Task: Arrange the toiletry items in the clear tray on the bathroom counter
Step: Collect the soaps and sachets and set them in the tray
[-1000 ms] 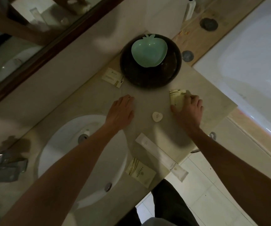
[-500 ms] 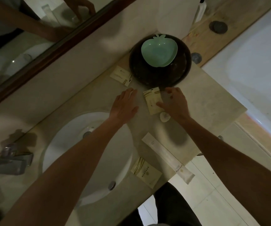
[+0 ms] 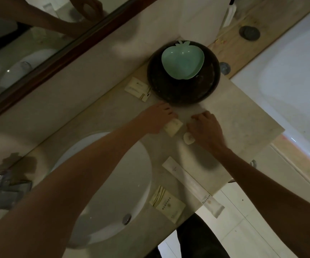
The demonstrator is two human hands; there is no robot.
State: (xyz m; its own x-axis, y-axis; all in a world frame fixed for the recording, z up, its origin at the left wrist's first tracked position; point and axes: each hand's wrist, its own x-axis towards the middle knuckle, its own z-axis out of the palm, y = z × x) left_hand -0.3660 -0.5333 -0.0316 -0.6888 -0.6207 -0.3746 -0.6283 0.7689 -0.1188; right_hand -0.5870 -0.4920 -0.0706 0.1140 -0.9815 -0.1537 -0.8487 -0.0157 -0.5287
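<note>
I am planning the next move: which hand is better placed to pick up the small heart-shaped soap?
Probably the right hand: the heart-shaped soap lies just beside its thumb. The left hand rests on the small packet.

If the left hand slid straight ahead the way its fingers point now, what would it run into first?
Most likely the dark round bowl. The left hand lies flat on the counter, fingers aimed up-right at the bowl's near edge, with only bare counter between. The gap looks small, though depth is hard to judge.

Bathroom: sink (image 3: 102, 183), mirror (image 3: 29, 43), bathtub (image 3: 290, 81), stone counter (image 3: 243, 123).
</note>
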